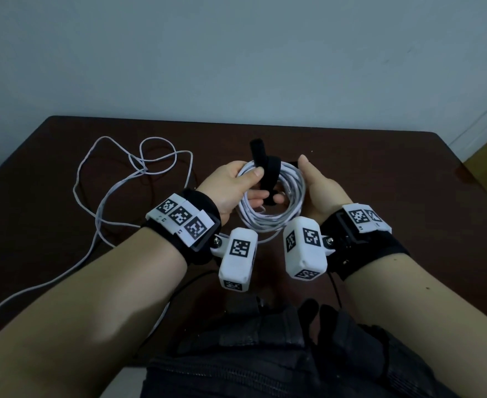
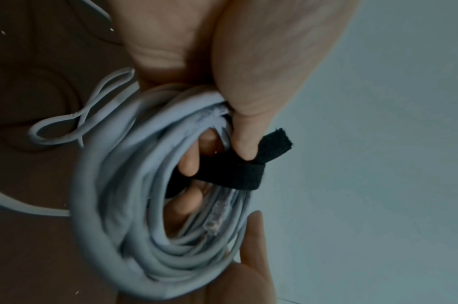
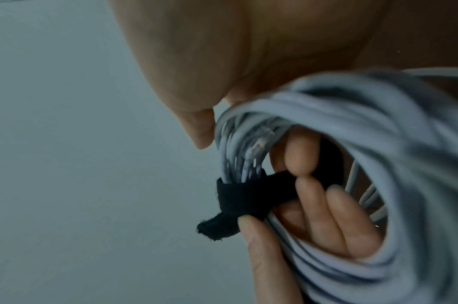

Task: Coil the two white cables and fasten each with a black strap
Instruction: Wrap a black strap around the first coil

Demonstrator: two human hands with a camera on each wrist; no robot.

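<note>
Both hands hold a round coil of thick white cable (image 1: 274, 202) above the dark counter (image 1: 380, 173). A black fabric strap (image 1: 268, 170) loops its far side, pinched by left hand (image 1: 233, 185) fingers; right hand (image 1: 320, 191) fingers curl through the coil.

No legible words or numbers, only black-and-white square code markers on wristbands (image 1: 183, 218) and wrist cameras (image 1: 238, 258)
</note>
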